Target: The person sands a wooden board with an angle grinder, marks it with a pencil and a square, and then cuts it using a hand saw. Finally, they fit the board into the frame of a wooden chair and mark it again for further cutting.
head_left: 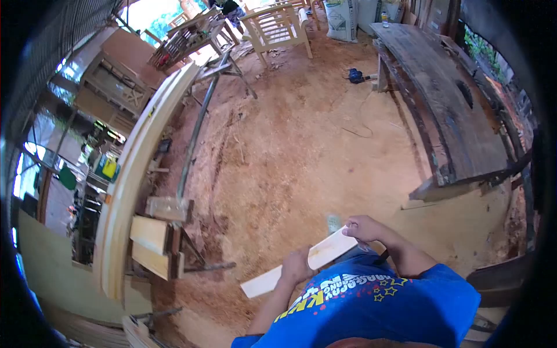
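A short, pale wooden board (270,282) lies slanted in front of my blue shirt, its lower end toward the left. My left hand (297,265) is closed over the board near its middle. At the upper right end, my right hand (363,228) grips the same board with its fingers bent around the edge. Part of the board between and under the hands is covered by them.
Long pale planks (139,151) rest on the left, beside stacked wood blocks (152,243). A heavy dark plank bench (447,104) stands on the right. On the dirt floor lies a blue power tool (355,75) with a cord. A wooden chair (277,32) and white sacks (341,22) stand farther back.
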`<state>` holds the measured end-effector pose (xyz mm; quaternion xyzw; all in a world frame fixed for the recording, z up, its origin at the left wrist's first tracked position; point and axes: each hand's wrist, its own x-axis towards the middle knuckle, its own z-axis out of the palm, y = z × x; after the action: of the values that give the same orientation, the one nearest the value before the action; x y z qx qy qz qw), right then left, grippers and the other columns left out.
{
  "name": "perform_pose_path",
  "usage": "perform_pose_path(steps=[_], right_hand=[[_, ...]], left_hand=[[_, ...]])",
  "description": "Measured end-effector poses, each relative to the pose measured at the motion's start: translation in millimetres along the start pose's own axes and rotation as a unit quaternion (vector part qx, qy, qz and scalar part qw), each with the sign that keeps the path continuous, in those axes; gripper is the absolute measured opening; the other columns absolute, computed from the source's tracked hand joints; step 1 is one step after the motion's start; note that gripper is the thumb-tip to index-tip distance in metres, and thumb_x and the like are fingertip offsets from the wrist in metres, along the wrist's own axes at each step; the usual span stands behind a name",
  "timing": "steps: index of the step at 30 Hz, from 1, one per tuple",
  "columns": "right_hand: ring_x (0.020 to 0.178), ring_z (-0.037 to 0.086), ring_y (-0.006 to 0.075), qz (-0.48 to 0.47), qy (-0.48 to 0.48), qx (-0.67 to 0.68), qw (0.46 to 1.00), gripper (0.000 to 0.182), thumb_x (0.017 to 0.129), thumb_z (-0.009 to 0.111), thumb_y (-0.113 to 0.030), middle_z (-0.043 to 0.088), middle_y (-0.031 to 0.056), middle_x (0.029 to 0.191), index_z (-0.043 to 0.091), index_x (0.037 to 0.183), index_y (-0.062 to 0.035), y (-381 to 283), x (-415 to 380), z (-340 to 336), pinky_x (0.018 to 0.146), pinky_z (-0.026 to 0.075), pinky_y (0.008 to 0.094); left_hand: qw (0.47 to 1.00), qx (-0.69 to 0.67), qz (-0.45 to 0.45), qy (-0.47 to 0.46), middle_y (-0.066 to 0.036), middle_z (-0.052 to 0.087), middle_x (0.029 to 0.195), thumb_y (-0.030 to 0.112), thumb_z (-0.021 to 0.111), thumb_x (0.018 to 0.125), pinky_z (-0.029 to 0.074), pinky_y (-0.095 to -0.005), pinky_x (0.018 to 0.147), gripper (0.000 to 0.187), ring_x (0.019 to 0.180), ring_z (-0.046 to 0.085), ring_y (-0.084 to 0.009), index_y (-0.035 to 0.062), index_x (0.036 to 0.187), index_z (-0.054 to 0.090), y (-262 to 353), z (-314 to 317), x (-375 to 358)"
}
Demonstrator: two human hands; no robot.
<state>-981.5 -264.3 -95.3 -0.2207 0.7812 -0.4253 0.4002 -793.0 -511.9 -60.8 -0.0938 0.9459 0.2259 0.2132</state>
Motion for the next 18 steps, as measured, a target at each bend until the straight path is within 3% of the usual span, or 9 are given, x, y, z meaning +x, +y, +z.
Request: perform_pose_path(steps=[2, 5, 6, 12, 14, 18], right_hand=[[0.076, 0.07, 0.0287, -0.024, -0.076, 0.055, 0.995, 0.042, 0.092, 0.077, -0.045, 0.071, 0.0146, 0.078, 0.07, 0.096, -0.0032, -11.0, 58.4, -20.9, 0.068, 0.054, 0.0414], [0.071, 0.064, 0.0165, -0.116, -0.075, -0.125, 0.983, 0.038, 0.09, 0.081, -0.04, 0.07, 0.0076, 0.079, 0.071, 0.095, -0.003, -42.6, 141.8, -40.3, 0.065, 0.053, 0.0373], [0.077, 0.067, 0.0182, -0.087, -0.072, -0.026, 0.993, 0.04, 0.087, 0.083, -0.041, 0.073, 0.0092, 0.083, 0.073, 0.096, -0.0037, -63.1, 156.7, -48.9, 0.069, 0.054, 0.039], [0.081, 0.069, 0.0185, -0.089, -0.052, -0.028, 0.994, 0.043, 0.086, 0.084, -0.043, 0.074, 0.0104, 0.087, 0.074, 0.099, -0.003, -167.2, 245.6, -121.7, 0.074, 0.055, 0.0386], [0.079, 0.068, 0.0182, -0.112, -0.073, -0.028, 0.991, 0.041, 0.088, 0.082, -0.043, 0.074, 0.0097, 0.088, 0.074, 0.098, -0.0039, -170.1, 280.0, -141.2, 0.073, 0.054, 0.0378], [0.074, 0.064, 0.0171, -0.083, -0.144, -0.034, 0.986, 0.04, 0.095, 0.073, -0.046, 0.072, 0.0065, 0.083, 0.075, 0.097, -0.0061, -204.0, 332.6, -191.1, 0.068, 0.051, 0.0363]], left_hand=[[0.999, 0.01, -0.033, 0.02, -0.023, 0.071, 0.123, 0.048, 0.085, 0.073, 0.054, -0.0506, 0.098, 0.081, 0.112, 0.069, -0.0414, 0.0137, 0.141, 0.059, -31.9, -1.0, 37.2], [0.983, -0.103, -0.147, -0.037, -0.026, 0.071, 0.123, 0.053, 0.085, 0.073, 0.053, -0.051, 0.1, 0.081, 0.116, 0.068, -0.0424, 0.0122, 0.137, 0.061, -18.1, -71.2, 69.0], [0.984, -0.113, -0.137, 0.002, -0.027, 0.072, 0.119, 0.057, 0.085, 0.073, 0.054, -0.0508, 0.099, 0.081, 0.116, 0.068, -0.0439, 0.0097, 0.134, 0.062, -23.0, -84.2, 81.1], [0.973, -0.156, -0.13, 0.109, -0.027, 0.073, 0.112, 0.053, 0.087, 0.074, 0.056, -0.052, 0.089, 0.069, 0.107, 0.07, -0.0445, 0.0063, 0.122, 0.068, -16.4, -178.2, 156.9], [0.97, -0.174, -0.108, 0.135, -0.026, 0.073, 0.111, 0.05, 0.086, 0.075, 0.056, -0.0531, 0.088, 0.063, 0.106, 0.07, -0.0443, 0.0065, 0.118, 0.07, -34.2, -187.8, 193.1], [0.985, -0.114, -0.065, 0.114, -0.027, 0.073, 0.111, 0.045, 0.084, 0.08, 0.054, -0.0548, 0.087, 0.052, 0.107, 0.069, -0.0458, 0.007, 0.114, 0.072, -77.0, -211.2, 277.0]])
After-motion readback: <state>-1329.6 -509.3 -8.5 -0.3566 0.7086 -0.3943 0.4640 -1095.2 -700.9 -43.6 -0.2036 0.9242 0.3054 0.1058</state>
